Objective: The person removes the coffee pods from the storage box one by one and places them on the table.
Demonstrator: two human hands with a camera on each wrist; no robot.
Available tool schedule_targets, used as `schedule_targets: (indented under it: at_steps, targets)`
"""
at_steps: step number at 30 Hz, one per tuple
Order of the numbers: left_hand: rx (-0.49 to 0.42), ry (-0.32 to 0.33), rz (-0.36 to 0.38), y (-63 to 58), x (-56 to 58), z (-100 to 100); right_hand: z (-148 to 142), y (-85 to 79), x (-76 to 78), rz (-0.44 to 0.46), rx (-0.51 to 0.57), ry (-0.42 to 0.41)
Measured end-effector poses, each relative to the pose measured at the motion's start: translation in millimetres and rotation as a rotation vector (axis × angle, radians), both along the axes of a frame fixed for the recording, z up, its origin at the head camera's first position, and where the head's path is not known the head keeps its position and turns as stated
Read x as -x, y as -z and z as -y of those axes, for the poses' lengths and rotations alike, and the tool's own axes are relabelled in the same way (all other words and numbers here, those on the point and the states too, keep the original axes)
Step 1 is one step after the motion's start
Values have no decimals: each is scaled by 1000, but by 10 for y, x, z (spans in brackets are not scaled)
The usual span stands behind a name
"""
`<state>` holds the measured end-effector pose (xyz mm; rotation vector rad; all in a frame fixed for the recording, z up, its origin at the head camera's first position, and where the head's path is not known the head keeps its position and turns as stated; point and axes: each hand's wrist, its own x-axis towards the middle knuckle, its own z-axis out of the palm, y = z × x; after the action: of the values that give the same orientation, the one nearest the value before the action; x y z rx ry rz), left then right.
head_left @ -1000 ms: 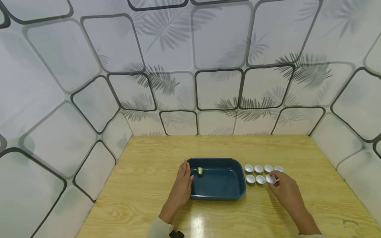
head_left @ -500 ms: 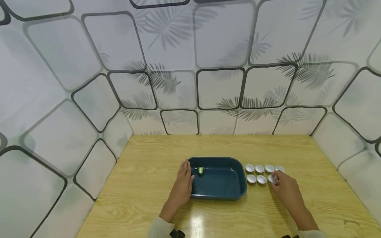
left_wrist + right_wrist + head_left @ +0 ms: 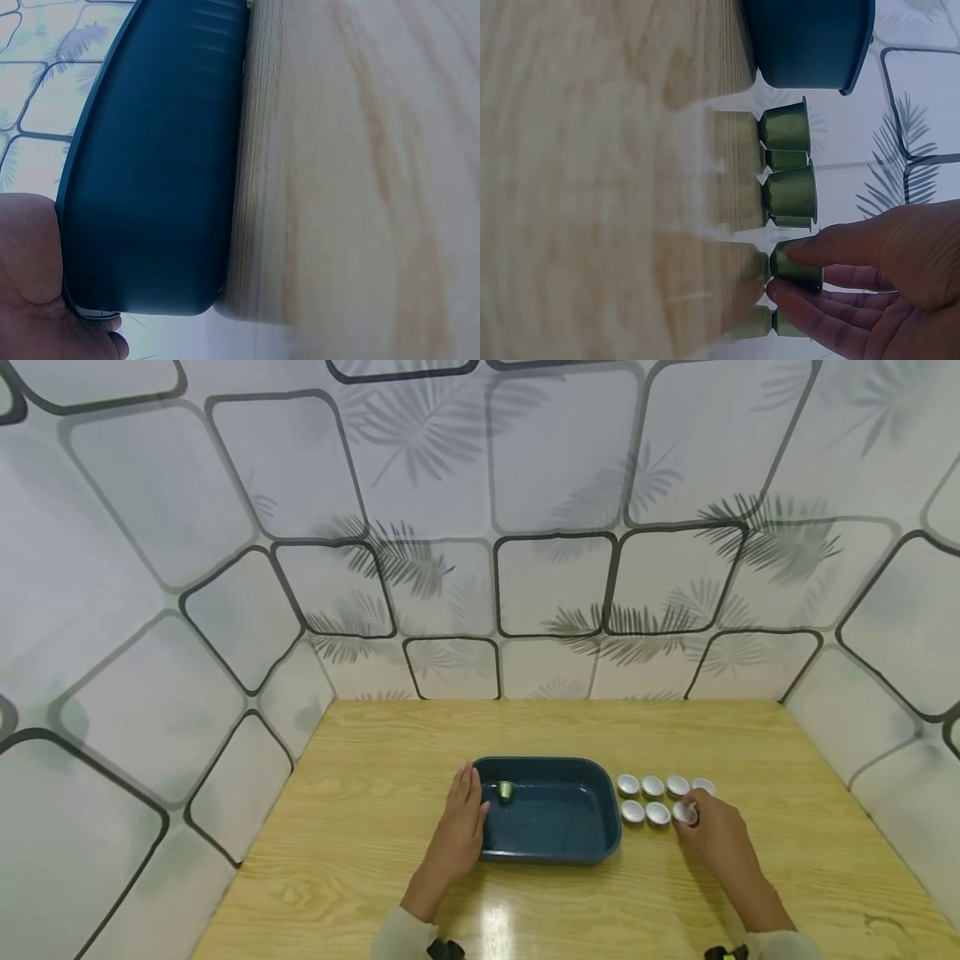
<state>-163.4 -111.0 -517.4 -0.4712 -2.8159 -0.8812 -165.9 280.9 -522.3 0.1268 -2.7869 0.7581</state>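
A green coffee capsule with a silvery lid [image 3: 685, 812] is pinched between the thumb and fingers of my right hand [image 3: 718, 835]. In the right wrist view, this capsule [image 3: 799, 264] is gripped by its sides, close over the table. Other green capsules [image 3: 789, 193] stand lid up beside it. My left hand [image 3: 459, 822] rests along the left side of a dark blue rectangular tray [image 3: 555, 861], its fingers straight and its thumb over the rim. One capsule [image 3: 506, 791] lies on its side inside the tray. The left wrist view shows my palm [image 3: 30, 262] against the tray's rim.
Several capsules [image 3: 652, 786] stand in two rows right of the tray, close to its wall. The wooden table [image 3: 405, 735] is bounded by patterned walls [image 3: 450, 668] at the back and both sides.
My right hand stays at the front-row capsule, with only slight finger and capsule shifts. The left hand and tray hold their place.
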Motion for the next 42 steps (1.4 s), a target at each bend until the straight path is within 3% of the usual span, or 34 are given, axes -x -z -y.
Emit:
schedule_targets:
  at_steps: [22, 31, 42]
  targets:
    - [11, -6, -5, 19, -7, -6, -26, -7, -12, 74, -11, -19]
    - [30, -6, -12, 21, 9, 1, -10, -161, -86, 166, -5, -13]
    - [-12, -1, -8, 21, 9, -1, 35, -266, -187, 113, -20, 10]
